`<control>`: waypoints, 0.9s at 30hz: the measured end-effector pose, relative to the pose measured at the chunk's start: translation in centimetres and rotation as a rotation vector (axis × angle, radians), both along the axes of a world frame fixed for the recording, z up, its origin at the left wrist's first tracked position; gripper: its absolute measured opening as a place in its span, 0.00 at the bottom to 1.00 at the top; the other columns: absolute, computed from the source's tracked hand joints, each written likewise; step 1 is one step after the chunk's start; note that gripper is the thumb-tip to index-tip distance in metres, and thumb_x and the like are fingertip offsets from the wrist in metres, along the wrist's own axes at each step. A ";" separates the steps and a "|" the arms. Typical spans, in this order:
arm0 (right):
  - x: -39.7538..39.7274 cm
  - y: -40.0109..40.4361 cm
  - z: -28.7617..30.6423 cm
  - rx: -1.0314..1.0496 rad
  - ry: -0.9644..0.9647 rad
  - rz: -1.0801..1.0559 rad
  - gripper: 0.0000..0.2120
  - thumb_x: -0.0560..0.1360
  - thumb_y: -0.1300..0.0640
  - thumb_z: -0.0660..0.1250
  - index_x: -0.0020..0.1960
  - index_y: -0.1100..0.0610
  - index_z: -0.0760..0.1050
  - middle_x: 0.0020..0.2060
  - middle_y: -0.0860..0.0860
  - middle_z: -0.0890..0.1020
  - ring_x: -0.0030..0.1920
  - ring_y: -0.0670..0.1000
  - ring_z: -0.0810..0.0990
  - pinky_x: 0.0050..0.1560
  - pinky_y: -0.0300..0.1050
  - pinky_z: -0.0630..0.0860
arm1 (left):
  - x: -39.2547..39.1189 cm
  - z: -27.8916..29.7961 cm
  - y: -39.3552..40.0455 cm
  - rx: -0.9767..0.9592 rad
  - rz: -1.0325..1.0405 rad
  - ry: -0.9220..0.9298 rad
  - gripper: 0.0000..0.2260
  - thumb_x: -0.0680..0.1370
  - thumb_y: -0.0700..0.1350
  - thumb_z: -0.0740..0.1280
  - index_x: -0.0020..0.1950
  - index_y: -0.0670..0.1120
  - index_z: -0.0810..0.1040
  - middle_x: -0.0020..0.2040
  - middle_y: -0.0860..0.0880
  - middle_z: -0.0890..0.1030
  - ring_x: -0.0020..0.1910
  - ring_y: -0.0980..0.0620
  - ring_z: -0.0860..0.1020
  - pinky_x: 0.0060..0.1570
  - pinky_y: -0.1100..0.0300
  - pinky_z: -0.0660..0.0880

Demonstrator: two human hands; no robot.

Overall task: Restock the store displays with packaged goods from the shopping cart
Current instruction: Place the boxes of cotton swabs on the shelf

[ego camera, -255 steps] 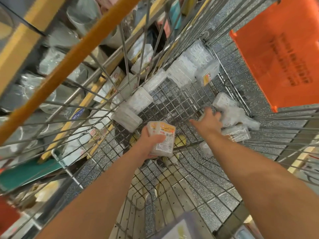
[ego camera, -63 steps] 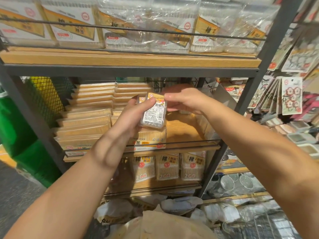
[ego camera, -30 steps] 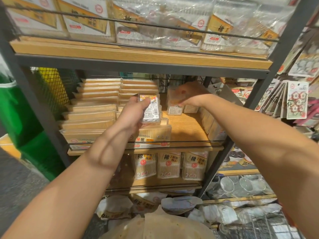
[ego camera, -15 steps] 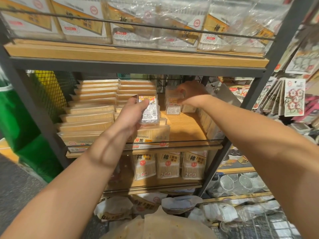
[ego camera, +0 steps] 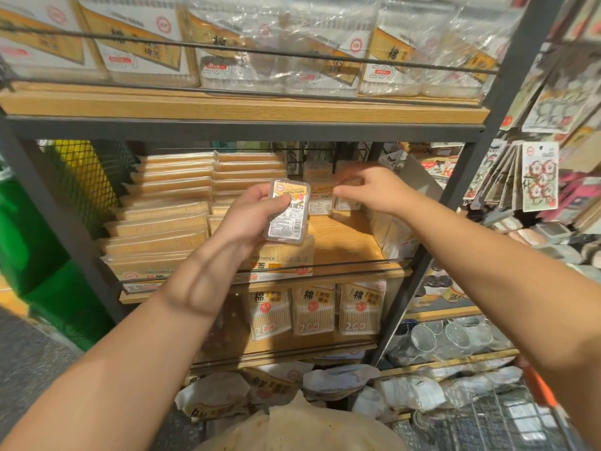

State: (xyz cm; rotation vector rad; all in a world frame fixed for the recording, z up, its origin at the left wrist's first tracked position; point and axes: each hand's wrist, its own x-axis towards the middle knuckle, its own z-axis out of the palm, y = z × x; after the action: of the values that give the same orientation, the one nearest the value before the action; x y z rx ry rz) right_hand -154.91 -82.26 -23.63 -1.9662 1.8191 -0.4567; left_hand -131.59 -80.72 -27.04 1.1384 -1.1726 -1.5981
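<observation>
My left hand [ego camera: 248, 218] grips a small clear dental floss pack [ego camera: 288, 212] with an orange-and-white label, holding it upright in front of the middle shelf [ego camera: 344, 247]. To its right, my right hand [ego camera: 374, 190] hovers over the shelf with relaxed fingers pointing left and nothing in it. Just behind its fingertips, similar floss packs [ego camera: 320, 198] stand at the back of the shelf. A corner of the wire shopping cart [ego camera: 520, 421] shows at the lower right.
Flat toothpick packs [ego camera: 162, 222] are stacked on the left half of the middle shelf. Cotton swab bags fill the top shelf [ego camera: 286, 60] and the lower shelf [ego camera: 313, 310]. A thin wire rail [ego camera: 325, 263] runs along the shelf front. Hanging card goods [ego camera: 540, 177] are on the right.
My right hand has drawn back from the rear of the shelf, empty, leaving a floss pack there. My left hand has tilted its pack slightly and lifted it nearer the right hand.
</observation>
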 end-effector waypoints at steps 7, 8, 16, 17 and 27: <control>0.2 1.3 1.4 0.111 -0.419 0.245 0.18 0.72 0.49 0.70 0.61 0.48 0.75 0.54 0.46 0.82 0.52 0.42 0.81 0.53 0.38 0.78 | -2.6 1.3 0.8 -0.001 -0.088 0.045 0.12 0.79 0.41 0.67 0.62 0.45 0.79 0.51 0.45 0.86 0.47 0.46 0.85 0.44 0.50 0.82; 0.1 1.4 1.6 0.123 -0.422 0.238 0.18 0.70 0.49 0.70 0.60 0.47 0.75 0.52 0.46 0.82 0.49 0.41 0.81 0.49 0.38 0.78 | -3.0 1.3 0.9 -0.008 -0.105 0.063 0.13 0.79 0.40 0.67 0.63 0.45 0.79 0.50 0.45 0.86 0.46 0.47 0.85 0.43 0.51 0.82; -2.1 1.6 2.5 0.148 -0.299 0.075 0.14 0.74 0.62 0.72 0.58 0.55 0.78 0.51 0.50 0.83 0.52 0.50 0.81 0.58 0.48 0.77 | -4.7 1.4 1.7 0.071 -0.088 0.097 0.22 0.78 0.40 0.69 0.72 0.42 0.71 0.56 0.46 0.82 0.50 0.52 0.82 0.42 0.62 0.77; -2.5 1.2 2.5 0.100 -0.186 0.005 0.14 0.73 0.58 0.74 0.58 0.56 0.78 0.50 0.50 0.83 0.52 0.51 0.81 0.57 0.48 0.77 | -4.7 1.5 1.8 0.084 -0.075 0.092 0.22 0.78 0.40 0.68 0.72 0.42 0.70 0.57 0.47 0.81 0.51 0.53 0.80 0.39 0.64 0.76; -2.4 -1.5 0.2 0.094 0.413 -0.127 0.27 0.76 0.48 0.70 0.71 0.58 0.72 0.64 0.58 0.78 0.64 0.58 0.75 0.59 0.46 0.71 | -4.2 0.5 1.4 0.054 -0.090 0.012 0.18 0.79 0.41 0.68 0.68 0.44 0.73 0.57 0.48 0.78 0.54 0.52 0.76 0.39 0.66 0.74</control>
State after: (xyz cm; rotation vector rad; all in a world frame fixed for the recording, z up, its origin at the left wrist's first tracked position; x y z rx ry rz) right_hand -157.30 -83.74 -23.39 -1.9957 2.1763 0.0057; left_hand -135.78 -79.35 -26.53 1.1230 -1.1944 -1.7122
